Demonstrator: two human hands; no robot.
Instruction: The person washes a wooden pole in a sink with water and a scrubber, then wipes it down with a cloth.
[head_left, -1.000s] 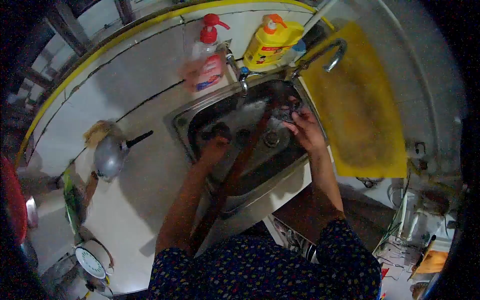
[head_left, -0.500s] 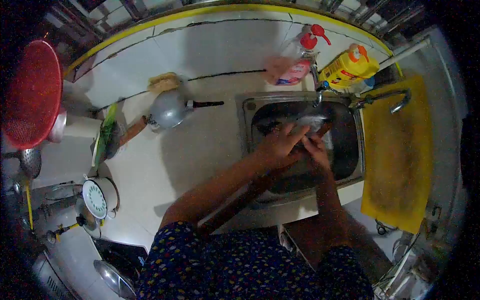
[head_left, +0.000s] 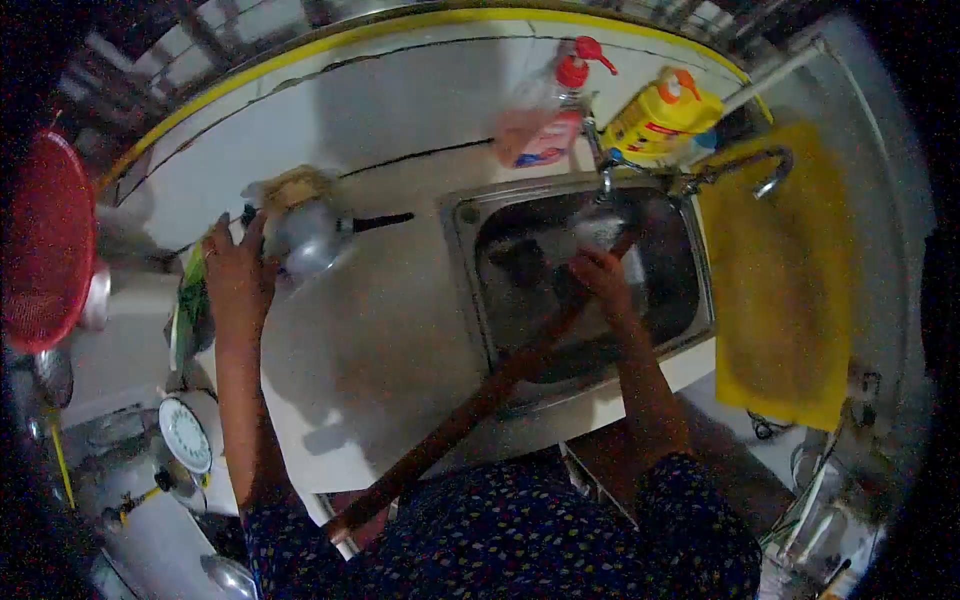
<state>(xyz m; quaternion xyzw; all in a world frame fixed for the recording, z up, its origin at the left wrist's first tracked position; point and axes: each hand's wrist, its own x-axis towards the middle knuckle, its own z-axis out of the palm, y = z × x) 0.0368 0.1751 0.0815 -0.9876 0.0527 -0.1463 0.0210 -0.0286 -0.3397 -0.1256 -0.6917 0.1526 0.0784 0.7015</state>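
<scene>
My left hand (head_left: pixel 238 275) reaches over the counter with its fingers apart. It is between green leafy stalks (head_left: pixel 190 290) and a silver pan (head_left: pixel 308 240) with a black handle. A small dark thing (head_left: pixel 248 214) shows by its fingertips; whatever lies under the palm is hidden. Over the sink (head_left: pixel 462 270), my right hand (head_left: pixel 605 280) is closed around a long brown stick-like thing (head_left: pixel 470 410), whose kind I cannot make out. This slants from the counter's front edge to below the tap (head_left: pixel 606 180), where the water looks bright.
A pink soap bottle (head_left: pixel 540 135) and a yellow bottle (head_left: pixel 655 125) stand behind the sink. A yellow mat (head_left: pixel 785 300) lies to the right. At left are a red strainer (head_left: pixel 50 240), a white enamel pot (head_left: pixel 187 435) and a tan sponge-like thing (head_left: pixel 293 187).
My left hand has left the sink and moved far left to the counter beside the pan. The right hand stays over the sink. The view has shifted slightly.
</scene>
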